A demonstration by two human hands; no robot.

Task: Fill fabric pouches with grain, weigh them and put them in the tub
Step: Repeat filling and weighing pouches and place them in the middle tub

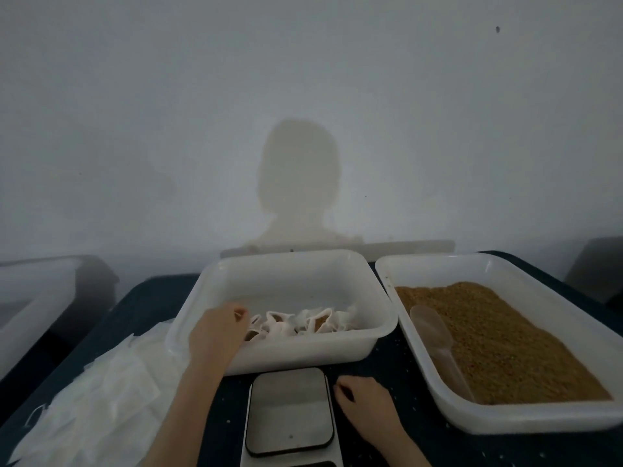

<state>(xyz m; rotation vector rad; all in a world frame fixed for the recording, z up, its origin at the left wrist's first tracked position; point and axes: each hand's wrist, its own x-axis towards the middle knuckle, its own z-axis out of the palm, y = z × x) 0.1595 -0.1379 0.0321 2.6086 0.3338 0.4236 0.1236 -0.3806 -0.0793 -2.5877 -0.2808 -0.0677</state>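
Reaching over the near wall of the tub (337, 264), the left hand (215, 332) sits right by the filled pouches (303, 323). Its fingers are curled, but I cannot tell if they pinch a pouch or hold nothing. The right hand (365, 401) rests on the dark table (387, 358) just beside the scale (290, 411), with its fingers bent loosely and nothing in them.

The pouches lie in a row along the near side of the tub. They look soft and floppy, and the grain inside probably makes them a bit heavy and saggy. Holding one near the open top would likely keep the grain from spilling out.

The grain tray (505, 423) with its scoop (435, 335) sits on the right. The empty pouches (111, 392) on the left are pale and blurry. The scale's screen is cut off at the bottom.
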